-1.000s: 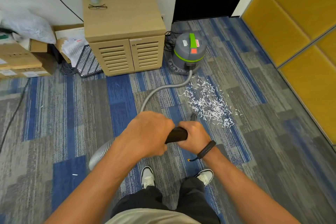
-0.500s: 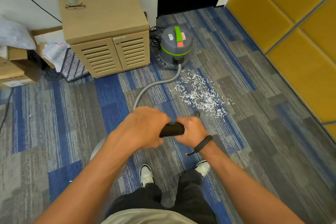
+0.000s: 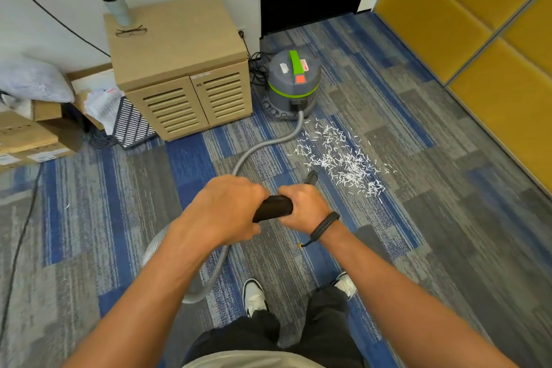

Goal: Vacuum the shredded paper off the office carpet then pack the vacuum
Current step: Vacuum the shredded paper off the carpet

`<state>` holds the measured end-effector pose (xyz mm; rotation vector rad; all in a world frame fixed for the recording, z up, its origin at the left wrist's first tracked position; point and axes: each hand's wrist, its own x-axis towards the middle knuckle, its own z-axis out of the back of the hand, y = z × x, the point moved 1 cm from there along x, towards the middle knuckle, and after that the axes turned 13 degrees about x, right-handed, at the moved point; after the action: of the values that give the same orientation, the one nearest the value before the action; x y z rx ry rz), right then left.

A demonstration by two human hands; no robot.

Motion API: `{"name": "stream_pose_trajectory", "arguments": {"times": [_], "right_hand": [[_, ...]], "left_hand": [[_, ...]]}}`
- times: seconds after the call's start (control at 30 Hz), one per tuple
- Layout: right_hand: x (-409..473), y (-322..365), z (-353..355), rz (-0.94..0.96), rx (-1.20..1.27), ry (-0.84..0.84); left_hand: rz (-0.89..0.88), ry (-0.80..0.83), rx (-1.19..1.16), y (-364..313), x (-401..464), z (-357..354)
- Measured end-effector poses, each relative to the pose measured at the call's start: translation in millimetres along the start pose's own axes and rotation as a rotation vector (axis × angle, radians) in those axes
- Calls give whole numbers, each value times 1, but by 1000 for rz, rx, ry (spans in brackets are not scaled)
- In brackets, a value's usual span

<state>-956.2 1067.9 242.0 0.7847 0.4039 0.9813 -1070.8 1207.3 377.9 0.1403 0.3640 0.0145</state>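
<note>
White shredded paper strips: scattered on the blue-and-grey striped carpet, apparently untouched (cleaning barely begun, packing all ahead). Grey drum vacuum with green band: beyond the pile, beside the pale wooden louvred cabinet. Black wand handle: left hand and right hand both wrapped round it. Nozzle tip: just short of the pile's near edge.

A cabinet is standing at the far wall, bearing a bottle and glasses; boxes are lying far left.
</note>
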Motion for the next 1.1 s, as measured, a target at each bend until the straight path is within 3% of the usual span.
{"name": "stream_pose_trajectory", "arguments": {"times": [0.47,0.67,0.83,1.1], "right_hand": [[-33,-43,35,-92,-15,-28],[-48,-46,51,-90,-8,-62],[-63,-47,59,-117,0,-154],[-89,-73,115,-129,-12,-159]], "left_hand": [[-112,-13,-134,-35,37,0],[-169,-57,-71,-54,46,15],[-205,9,-58,-62,50,35],[-245,-35,-36,-108,77,73]]}}
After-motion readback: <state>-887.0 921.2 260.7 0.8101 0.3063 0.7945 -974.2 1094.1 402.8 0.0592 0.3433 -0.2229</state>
